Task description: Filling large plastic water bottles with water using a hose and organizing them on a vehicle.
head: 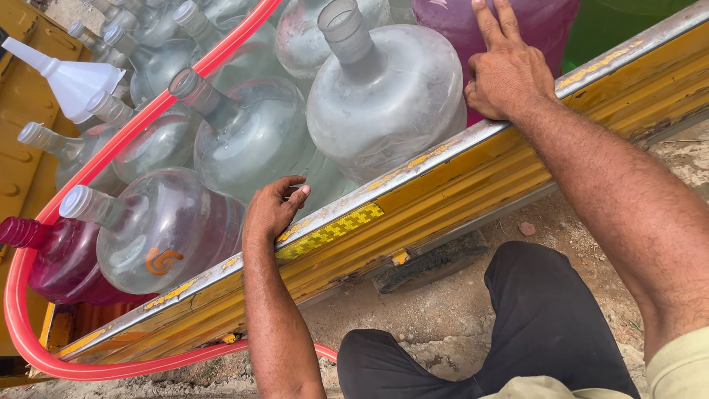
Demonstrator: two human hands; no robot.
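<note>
My left hand curls over the metal top rail of a yellow truck side wall, fingers bent on the rail's inner edge beside a clear water jug. My right hand lies flat, fingers apart, on a dark purple jug at the rail, next to a big clear jug. Several clear capped jugs fill the truck bed, lying tilted with necks pointing up-left. A pink-tinted clear jug lies at the near left.
A red hose loops across the jugs and down outside the wall. A white funnel sits in one jug's neck at far left. A dark red jug lies at the left. Dirt ground and my dark-trousered knees are below.
</note>
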